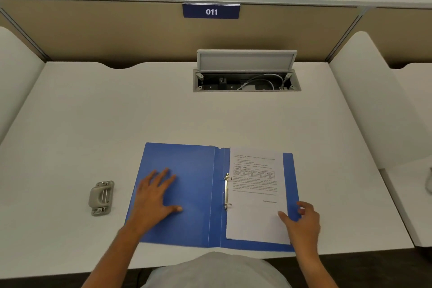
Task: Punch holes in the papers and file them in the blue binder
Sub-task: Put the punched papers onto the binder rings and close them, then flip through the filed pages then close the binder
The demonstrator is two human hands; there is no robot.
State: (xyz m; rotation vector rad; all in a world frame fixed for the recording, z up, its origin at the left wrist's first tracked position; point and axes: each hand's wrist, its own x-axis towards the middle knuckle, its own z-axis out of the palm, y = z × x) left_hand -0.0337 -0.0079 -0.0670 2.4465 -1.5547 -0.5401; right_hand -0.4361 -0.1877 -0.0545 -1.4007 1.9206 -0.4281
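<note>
The blue binder (187,194) lies open and flat on the white desk near its front edge. A stack of printed papers (254,206) rests on the binder's right half, its left edge at the metal rings (226,192). My left hand (155,196) lies flat with fingers spread on the binder's left cover. My right hand (301,220) is at the binder's right edge, thumb on the paper's lower right part and fingers on the blue cover's edge. A grey hole punch (101,197) sits on the desk left of the binder, apart from both hands.
An open cable box (245,82) with its lid up is set into the white desk (117,112) at the back. A beige partition with a blue "011" sign (211,11) closes the far side. White side dividers stand left and right.
</note>
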